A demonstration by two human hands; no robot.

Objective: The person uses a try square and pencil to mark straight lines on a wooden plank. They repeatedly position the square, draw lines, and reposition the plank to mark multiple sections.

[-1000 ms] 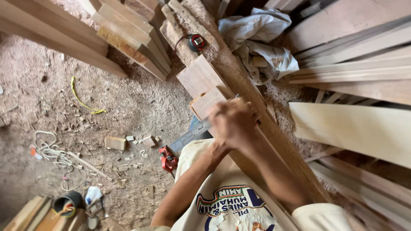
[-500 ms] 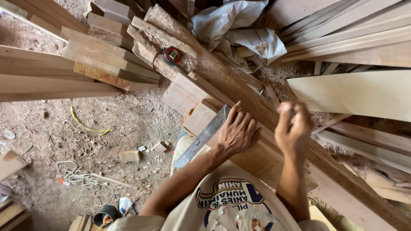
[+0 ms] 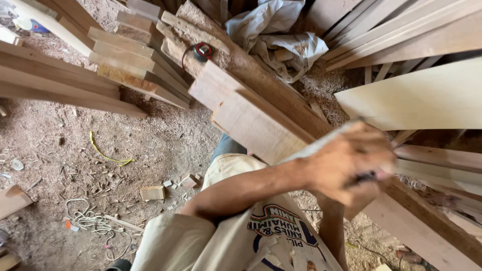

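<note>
Two hands now stacked. Half a second ago they were apart, the right one lifted clear; now the left hand [image 3: 346,163] lies over the right hand [image 3: 359,193], both down on the pale plank [image 3: 256,125]. A metal ruler [image 3: 314,148] pokes out from under the left knuckles, further along the plank than before. A dark pencil-like stick [image 3: 365,176] sits at the fingertips; motion blur, so I cannot tell which fingers pinch it or whether they are spread. Likely both hands are now working one spot. A red tape measure [image 3: 203,51] lies well beyond the fingers.
</note>
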